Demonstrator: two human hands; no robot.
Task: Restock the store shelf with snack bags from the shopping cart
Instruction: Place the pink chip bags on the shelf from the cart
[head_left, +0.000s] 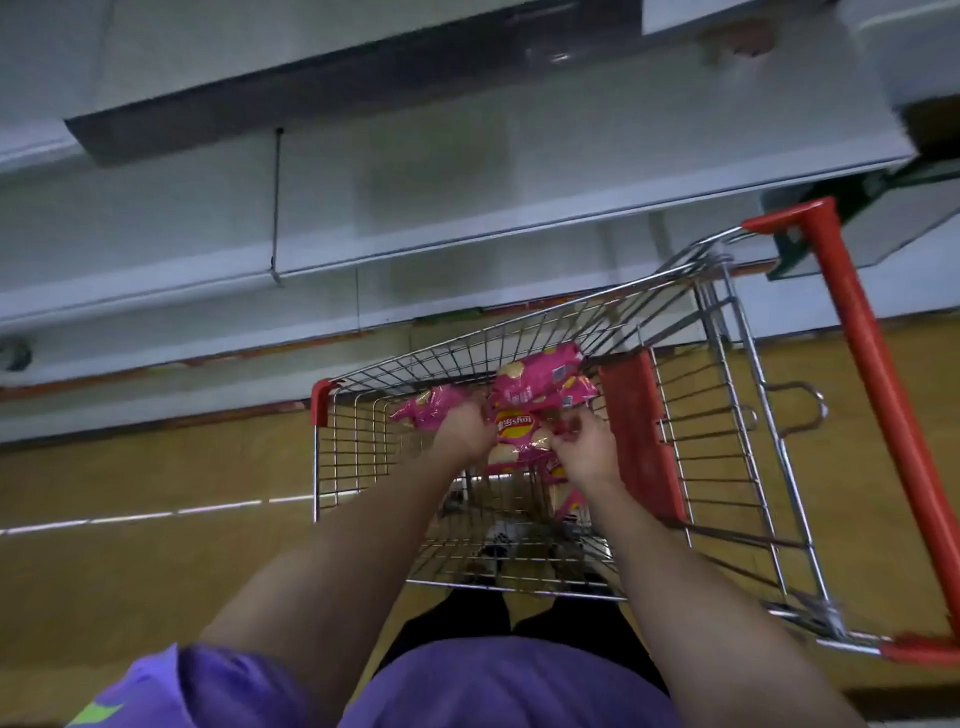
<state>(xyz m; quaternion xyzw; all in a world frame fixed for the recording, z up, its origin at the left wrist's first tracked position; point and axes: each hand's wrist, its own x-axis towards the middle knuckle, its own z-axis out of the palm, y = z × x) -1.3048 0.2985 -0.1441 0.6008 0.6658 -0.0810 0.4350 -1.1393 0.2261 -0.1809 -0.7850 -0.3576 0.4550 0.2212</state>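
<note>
Reaching into the cart, both hands are down among the pink bags. Fingers first: the left fingers (475, 402) are curled over the edge of a pink bag (423, 410) lying toward the left of the pile, and I read that as a grip, though the knuckles hide the contact itself. The right fingers (569, 434) are bent and pinching the crinkled edge of the middle bag (514, 423), the one with the round yellow-and-red logo facing up.

Left hand (464, 426) shows its back to the camera, wrist straight, forearm running down and left toward the purple shirt (509, 686). Right hand (587, 449) sits just beside the red plastic seat flap (631, 426), back also up, forearm angled down and right. Both arms are stretched well forward and down; I am leaning over the near rim.

More pink bags are heaped behind the hands against the far wire wall (519, 348) of the cart (324, 467), and at least one more lies lower, under the right wrist. Blur keeps me from an exact count.

Progress, as I judge it: early. The grey shelf (467, 228) beyond the cart shows bare boards in every level I can see, with no bag on it in view. All the stock in sight is in the cart. Left to do: lift this pair out, carry them up and across to the shelf, then go back for the rest.
</note>
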